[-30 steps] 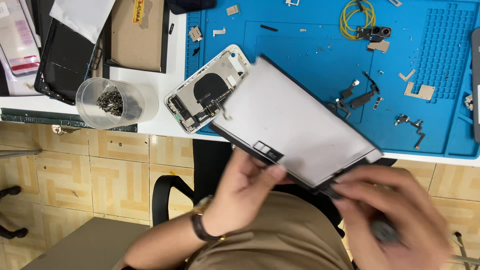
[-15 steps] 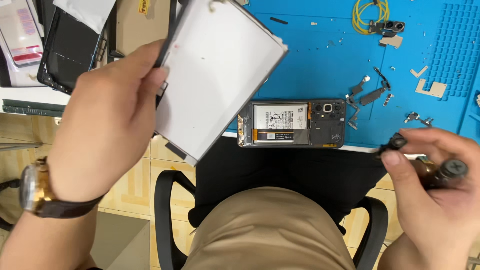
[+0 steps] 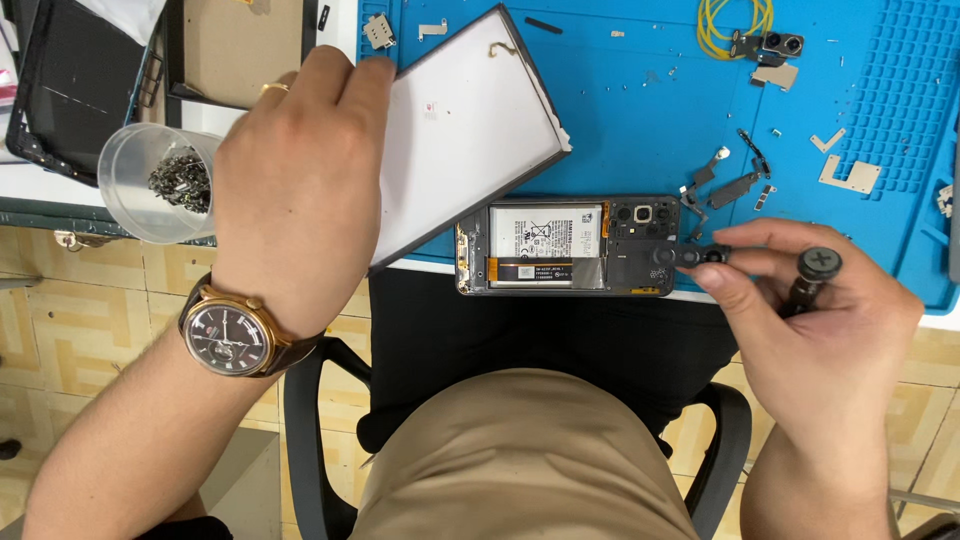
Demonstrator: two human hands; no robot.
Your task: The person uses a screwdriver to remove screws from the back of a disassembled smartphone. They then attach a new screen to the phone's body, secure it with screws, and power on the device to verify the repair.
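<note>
My left hand [image 3: 295, 190], with a wristwatch on it, grips a flat phone back panel [image 3: 465, 125] by its left edge, white inner side up, over the blue work mat [image 3: 640, 110]. An opened phone body [image 3: 565, 245] with its battery showing lies at the table's front edge. My right hand [image 3: 810, 320] pinches a small black part [image 3: 690, 256] at the phone's right end and also holds a black screwdriver [image 3: 815, 275] against the palm.
A clear plastic cup of screws [image 3: 160, 180] stands at the left. A dark phone screen [image 3: 65, 90] and a brown cardboard box [image 3: 240, 45] lie behind it. Small brackets, a camera module [image 3: 775, 45] and a yellow cable [image 3: 730, 20] are scattered on the mat.
My left hand has carried the panel off the phone body and down toward the mat. My right hand has moved in from the right and taken hold of a small black part at the phone.
</note>
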